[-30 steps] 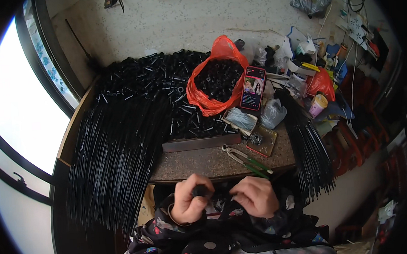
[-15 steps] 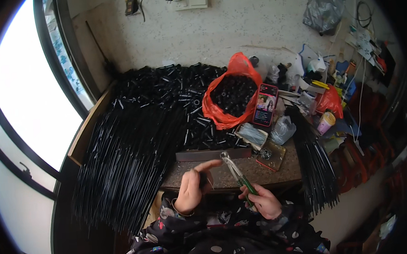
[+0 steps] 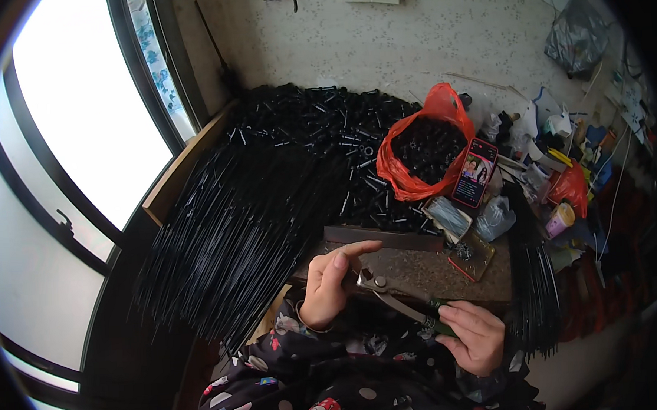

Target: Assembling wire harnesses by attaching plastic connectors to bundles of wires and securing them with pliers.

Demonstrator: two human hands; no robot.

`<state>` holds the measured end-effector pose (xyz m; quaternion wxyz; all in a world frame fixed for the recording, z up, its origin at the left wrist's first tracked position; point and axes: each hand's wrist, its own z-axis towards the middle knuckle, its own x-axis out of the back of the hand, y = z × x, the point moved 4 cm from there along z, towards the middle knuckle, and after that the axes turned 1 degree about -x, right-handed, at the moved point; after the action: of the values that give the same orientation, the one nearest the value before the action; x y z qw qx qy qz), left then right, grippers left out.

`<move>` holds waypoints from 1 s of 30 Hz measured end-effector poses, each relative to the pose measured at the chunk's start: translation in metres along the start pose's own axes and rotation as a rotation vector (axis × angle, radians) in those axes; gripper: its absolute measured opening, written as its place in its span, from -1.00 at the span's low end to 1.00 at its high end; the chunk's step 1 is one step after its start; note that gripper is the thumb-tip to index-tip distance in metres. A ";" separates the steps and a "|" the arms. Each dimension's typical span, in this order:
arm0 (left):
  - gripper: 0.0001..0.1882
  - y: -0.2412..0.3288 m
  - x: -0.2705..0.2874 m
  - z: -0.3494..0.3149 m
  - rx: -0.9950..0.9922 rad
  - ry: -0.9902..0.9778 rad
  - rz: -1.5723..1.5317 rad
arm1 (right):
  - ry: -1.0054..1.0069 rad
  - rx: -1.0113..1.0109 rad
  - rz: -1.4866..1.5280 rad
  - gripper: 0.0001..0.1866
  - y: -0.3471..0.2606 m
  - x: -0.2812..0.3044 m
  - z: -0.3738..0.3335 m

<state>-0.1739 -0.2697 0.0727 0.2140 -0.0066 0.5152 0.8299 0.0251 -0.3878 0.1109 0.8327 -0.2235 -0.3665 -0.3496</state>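
My right hand (image 3: 473, 338) is wrapped round the green handles of a pair of pliers (image 3: 380, 282). Their metal jaws point left and lie close to the fingers of my left hand (image 3: 327, 288). That hand is closed, thumb pressed in and index finger stretched out above the jaws. Something small and dark seems to sit under its fingers, but it is too hidden to name. Both hands are in front of the near table edge. Behind them lies a heap of black parts with shiny metal pins (image 3: 316, 109), and long thin black rods (image 3: 226, 240) hang over the front left.
A red plastic bag (image 3: 402, 182) full of black parts stands beside a phone (image 3: 475, 173). Nearer are a box of thin metal pieces (image 3: 449, 219) and a shallow tray (image 3: 480, 262). A dark bar (image 3: 382, 238) borders the heap. More black rods (image 3: 533, 291) hang at right.
The pliers have swung down to the left, their jaws now beside my left fingers and their handles spread wider. My right hand has shifted right and lower. The whole view has turned left.
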 end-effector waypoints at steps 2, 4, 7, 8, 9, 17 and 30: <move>-0.50 0.001 0.005 0.000 -0.011 -0.058 -0.105 | -0.121 -0.636 1.005 -0.71 0.018 -0.036 -0.023; -0.48 0.011 -0.007 0.002 0.004 -0.202 -0.153 | -0.234 -0.988 1.836 -0.59 0.003 -0.074 -0.058; -0.44 0.008 -0.025 0.009 0.019 -0.216 -0.049 | -0.407 -0.985 2.371 -0.62 -0.009 -0.102 -0.077; -0.49 0.014 -0.025 0.005 -0.005 -0.210 0.057 | -0.395 -0.972 2.373 -0.62 -0.013 -0.098 -0.065; -0.56 0.005 -0.024 0.005 -0.023 -0.228 0.056 | -0.568 -0.956 1.957 -0.63 -0.009 -0.094 -0.053; -0.60 0.004 0.006 -0.002 -0.012 0.018 0.074 | -0.494 -0.608 0.880 -0.67 0.010 -0.056 -0.021; -0.53 0.011 -0.010 0.006 -0.025 0.021 0.225 | 0.061 -0.267 0.021 -0.38 0.020 -0.021 0.004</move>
<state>-0.1674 -0.2722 0.0872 0.1140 0.0401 0.5044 0.8550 0.0279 -0.3627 0.0948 0.8098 -0.3256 -0.2890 -0.3932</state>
